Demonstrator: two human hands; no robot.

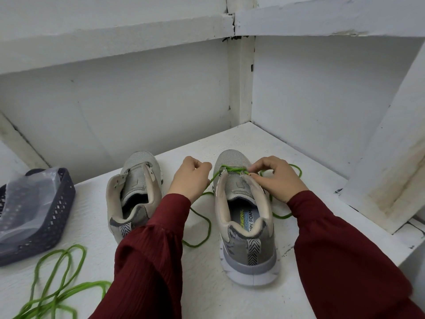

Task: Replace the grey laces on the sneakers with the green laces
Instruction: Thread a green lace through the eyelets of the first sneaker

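Observation:
Two grey sneakers stand heel-first toward me on a white shelf (310, 180). The left sneaker (134, 194) has no lace in it. Across the lowest eyelets of the right sneaker (243, 217) runs a green lace (232, 169), and its loose ends trail on both sides of the shoe. My left hand (190, 178) grips one strand of that lace beside the shoe's left side. My right hand (273, 178) pinches the lace at the shoe's right eyelets. A second green lace (59, 284) lies coiled at the front left.
A dark perforated plastic basket (57, 217) with a clear plastic bag (25, 199) in it sits at the left edge. White walls close the shelf at the back and right, and a white beam (391, 157) slants down at the right.

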